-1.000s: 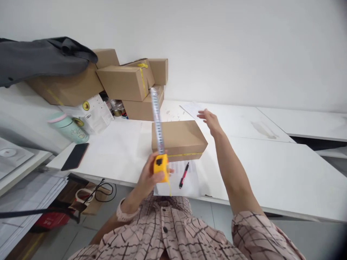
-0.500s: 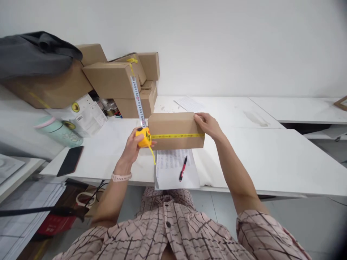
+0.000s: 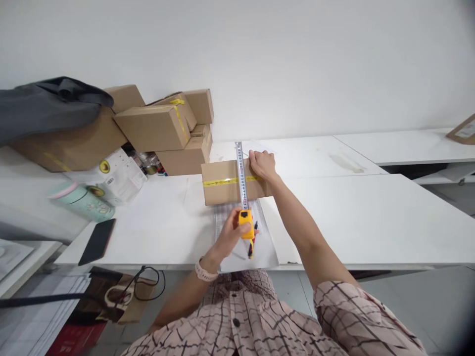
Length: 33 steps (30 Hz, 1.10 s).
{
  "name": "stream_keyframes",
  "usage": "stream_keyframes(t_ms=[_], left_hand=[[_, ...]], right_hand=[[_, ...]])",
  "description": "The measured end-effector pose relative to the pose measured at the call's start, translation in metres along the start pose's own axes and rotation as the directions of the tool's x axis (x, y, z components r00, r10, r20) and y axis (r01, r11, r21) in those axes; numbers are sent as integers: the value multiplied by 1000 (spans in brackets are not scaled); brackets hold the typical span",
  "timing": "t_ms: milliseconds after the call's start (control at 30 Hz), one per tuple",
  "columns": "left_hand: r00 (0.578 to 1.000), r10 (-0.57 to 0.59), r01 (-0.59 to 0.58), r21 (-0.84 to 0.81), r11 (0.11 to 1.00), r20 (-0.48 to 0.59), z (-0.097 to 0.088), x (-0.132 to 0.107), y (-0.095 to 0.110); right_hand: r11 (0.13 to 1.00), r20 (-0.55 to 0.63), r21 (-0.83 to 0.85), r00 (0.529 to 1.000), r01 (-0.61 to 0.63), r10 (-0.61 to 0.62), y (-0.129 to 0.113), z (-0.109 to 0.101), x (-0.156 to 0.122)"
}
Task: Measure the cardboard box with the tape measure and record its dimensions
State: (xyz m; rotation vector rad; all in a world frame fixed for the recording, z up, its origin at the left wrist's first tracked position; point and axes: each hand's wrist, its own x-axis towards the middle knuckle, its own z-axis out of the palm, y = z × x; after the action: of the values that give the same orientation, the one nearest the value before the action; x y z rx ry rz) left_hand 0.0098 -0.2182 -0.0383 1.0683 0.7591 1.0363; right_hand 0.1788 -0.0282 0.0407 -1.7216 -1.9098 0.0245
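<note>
My left hand (image 3: 232, 230) is closed round a yellow tape measure (image 3: 246, 225), thumb on its front. The pulled-out steel blade (image 3: 241, 173) runs forward over a brown cardboard box (image 3: 220, 194) and past its far edge. Yellow printed tape crosses the box lengthwise. My right hand (image 3: 263, 164) grips the box at its far edge, right of the blade, fingers curled. Under the tape measure lie printed sheets (image 3: 267, 249) and a red and black pen (image 3: 251, 248), partly hidden by my left hand.
Several cardboard boxes (image 3: 148, 126) are stacked at the back left, beside a dark grey bag (image 3: 48, 111). A mint green bottle (image 3: 83, 200) and a black phone (image 3: 97, 241) are on the left of the white table (image 3: 334, 222). Another box (image 3: 463, 131) stands far right.
My left hand has brought the tape measure right, from the box's left end to its near side, laying the blade across it. My right hand has shifted left along the far edge.
</note>
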Motion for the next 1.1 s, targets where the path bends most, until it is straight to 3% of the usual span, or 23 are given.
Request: stream_keyframes(t_ms=[133,600,933,1100], left_hand=[[998,-64,63,-60,996,-8,3,-5,-24],[996,-71,69,-45,997,-46,5,-10,-60],[990,-100,105,48,993,-95,-2,-2,-68],[989,-113,118,51,992,-93,-2,-3,-60]], right_hand=[[1000,0,28,1000,-11,11,0,3,4],[997,-54,30,996,-65,66,-6,8,8],[998,-65,9,996,-61,61,-3,14,9],[998,-90,34,995,-49,52,-1,18,11]])
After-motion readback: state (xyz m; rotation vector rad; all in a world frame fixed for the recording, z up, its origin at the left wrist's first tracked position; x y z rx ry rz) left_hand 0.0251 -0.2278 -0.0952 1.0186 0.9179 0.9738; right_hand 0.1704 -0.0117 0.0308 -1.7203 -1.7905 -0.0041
